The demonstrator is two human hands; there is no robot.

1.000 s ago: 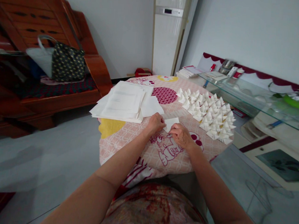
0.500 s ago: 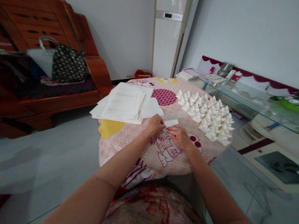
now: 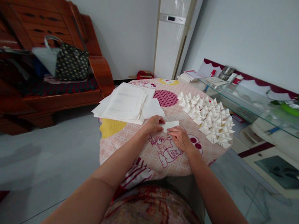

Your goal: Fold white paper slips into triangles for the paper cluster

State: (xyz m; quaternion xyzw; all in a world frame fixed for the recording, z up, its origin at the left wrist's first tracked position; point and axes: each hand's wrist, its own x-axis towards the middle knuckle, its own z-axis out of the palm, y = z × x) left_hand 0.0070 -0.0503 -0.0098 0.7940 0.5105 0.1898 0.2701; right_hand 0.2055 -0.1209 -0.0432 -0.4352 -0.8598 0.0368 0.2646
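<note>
**White slip [image 3: 173, 124] runs crosswise over the table [image 3: 133, 143], right end angled slightly away**

A small white paper slip sits near the middle of the table, in front of the person and between two bare hands. Its visible part is longer than it is deep; that long axis runs from left to right, with the right end pointing a little farther from the body than the left. The far edge shows as a straight line, and the far right corner is in plain sight. Fingers cover the left end and part of the near edge.

The left hand [image 3: 153, 124] is closed on the slip's left end. The right hand [image 3: 179, 137] touches the near edge with its fingertips; whether it pinches the paper or only presses on it, I cannot tell. The two hands are near each other but apart, the slip bridging the gap.

Just beyond the slip lies a pale strip [image 3: 176, 116] with faint lines. To the left, a pile of white sheets [image 3: 126, 103] spreads unevenly, its lower sheets sticking out at several angles. To the right, many folded paper pieces [image 3: 207, 116] stand close together, their points mostly upward, in a slanting block that comes nearer the person toward the right.
</note>
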